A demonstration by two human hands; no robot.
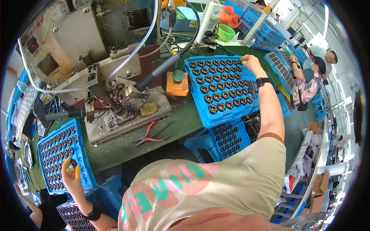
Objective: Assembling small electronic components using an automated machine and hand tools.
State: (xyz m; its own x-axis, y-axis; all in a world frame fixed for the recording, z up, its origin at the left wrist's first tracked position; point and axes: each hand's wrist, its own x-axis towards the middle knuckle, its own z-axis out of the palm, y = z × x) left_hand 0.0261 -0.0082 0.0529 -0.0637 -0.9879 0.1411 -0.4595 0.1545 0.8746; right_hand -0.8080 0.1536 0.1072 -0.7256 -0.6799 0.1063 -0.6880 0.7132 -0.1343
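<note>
Over a blue tray (pixel 82 148) on the left, my left hand (pixel 72 178), with yellow finger covers, closes around a small round dark part (pixel 73 163). Rows of similar round parts (pixel 58 154) fill much of that tray. My right hand (pixel 252 64) reaches to the far right corner of a larger blue tray (pixel 200 117). Its fingers are curled together beside the last column of black ring-shaped parts (pixel 220 86); what they pinch is hidden. Between the trays, a metal press fixture (pixel 119 109) stands on a worn steel base (pixel 129 122).
Red-handled pliers (pixel 148 138) lie at the green bench's front edge. An orange box with a green button (pixel 177 82) stands beside the fixture. More filled trays (pixel 231 140) sit below the right tray. Other people (pixel 310 73) work at the far right.
</note>
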